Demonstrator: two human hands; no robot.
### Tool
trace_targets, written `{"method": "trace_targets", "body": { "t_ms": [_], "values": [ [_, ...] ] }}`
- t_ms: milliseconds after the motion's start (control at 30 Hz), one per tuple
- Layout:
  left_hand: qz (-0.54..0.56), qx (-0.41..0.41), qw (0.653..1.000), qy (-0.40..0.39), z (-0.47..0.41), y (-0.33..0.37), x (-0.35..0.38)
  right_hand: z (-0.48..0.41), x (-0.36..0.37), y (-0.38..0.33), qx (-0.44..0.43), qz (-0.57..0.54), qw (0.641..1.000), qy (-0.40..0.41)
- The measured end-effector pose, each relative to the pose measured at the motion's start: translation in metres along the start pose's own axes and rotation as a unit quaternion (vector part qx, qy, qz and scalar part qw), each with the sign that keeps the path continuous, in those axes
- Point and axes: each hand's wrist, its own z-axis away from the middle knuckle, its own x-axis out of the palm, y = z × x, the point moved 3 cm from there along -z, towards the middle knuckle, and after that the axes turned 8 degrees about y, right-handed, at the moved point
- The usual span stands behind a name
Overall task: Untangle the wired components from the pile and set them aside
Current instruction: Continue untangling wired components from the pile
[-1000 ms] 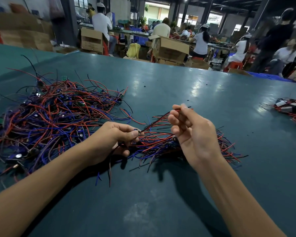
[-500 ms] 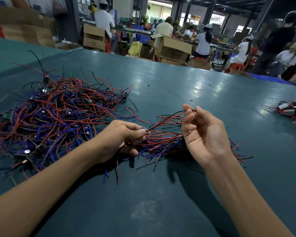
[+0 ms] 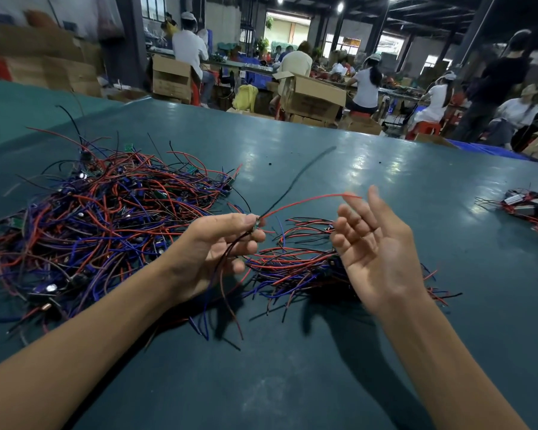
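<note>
A big tangled pile (image 3: 100, 218) of red, blue and black wires with small boards lies on the left of the green table. A smaller sorted bundle (image 3: 295, 265) lies between my hands. My left hand (image 3: 218, 246) pinches one wired component (image 3: 257, 226) above the table; its red wire (image 3: 308, 201) and a black wire arc up to the right, and more leads hang below the hand. My right hand (image 3: 373, 246) is raised with the palm up and fingers spread, holding nothing, close to the red wire's free end.
Another small group of wired parts (image 3: 528, 209) lies at the table's right edge. The green table (image 3: 292, 383) runs wide in front of me. Behind its far edge are cardboard boxes (image 3: 311, 97) and several seated workers.
My left hand has lifted one component off the bundle, its wires swinging up. My right hand has let go of the wires it pinched and opened, moving right.
</note>
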Motion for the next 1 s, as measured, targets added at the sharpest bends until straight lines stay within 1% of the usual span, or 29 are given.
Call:
{"method": "trace_targets", "body": {
  "t_ms": [67, 133, 267, 300, 367, 467, 500, 533, 600, 700, 767, 867, 933, 1000],
  "values": [
    [0.056, -0.029, 0.998, 0.009, 0.001, 0.004, -0.002, 0.005, 0.004, 0.004, -0.005, 0.034, 0.999, -0.014],
    [0.121, -0.056, 0.991, 0.002, 0.002, 0.007, -0.002, 0.01, 0.009, 0.01, -0.018, 0.077, 0.996, -0.039],
    [0.213, -0.06, 0.974, -0.052, 0.002, 0.01, 0.005, 0.022, 0.021, 0.031, -0.034, 0.138, 0.984, -0.108],
    [0.211, -0.054, 0.973, -0.072, 0.002, 0.01, 0.007, 0.025, 0.023, 0.036, -0.039, 0.155, 0.979, -0.124],
    [0.166, -0.049, 0.979, -0.108, 0.003, 0.008, 0.009, 0.032, 0.029, 0.046, -0.044, 0.181, 0.97, -0.153],
    [0.09, -0.082, 0.981, -0.15, 0.008, 0.003, 0.012, 0.04, 0.036, 0.059, -0.045, 0.203, 0.96, -0.189],
    [0.064, -0.082, 0.982, -0.155, 0.01, 0.002, 0.015, 0.041, 0.038, 0.061, -0.047, 0.208, 0.957, -0.197],
    [0.054, -0.07, 0.984, -0.151, 0.01, 0.001, 0.016, 0.043, 0.039, 0.063, -0.049, 0.212, 0.955, -0.203],
    [0.081, -0.049, 0.986, -0.139, 0.01, 0.001, 0.018, 0.045, 0.04, 0.063, -0.054, 0.225, 0.952, -0.202],
    [0.083, -0.03, 0.987, -0.137, 0.009, 0.002, 0.019, 0.045, 0.038, 0.063, -0.064, 0.263, 0.946, -0.178],
    [0.068, -0.025, 0.99, -0.121, 0.006, -0.001, 0.016, 0.044, 0.037, 0.064, -0.039, 0.262, 0.95, -0.167],
    [0.045, -0.002, 0.998, -0.041, 0.001, -0.003, 0.011, 0.042, 0.037, 0.063, -0.015, 0.275, 0.948, -0.158],
    [0.044, 0.027, 0.999, 0.013, -0.004, -0.002, 0.006, 0.042, 0.038, 0.061, -0.026, 0.298, 0.938, -0.177],
    [0.062, 0.045, 0.996, 0.05, -0.009, -0.001, 0.001, 0.045, 0.039, 0.06, -0.046, 0.32, 0.923, -0.21]
  ]
}}
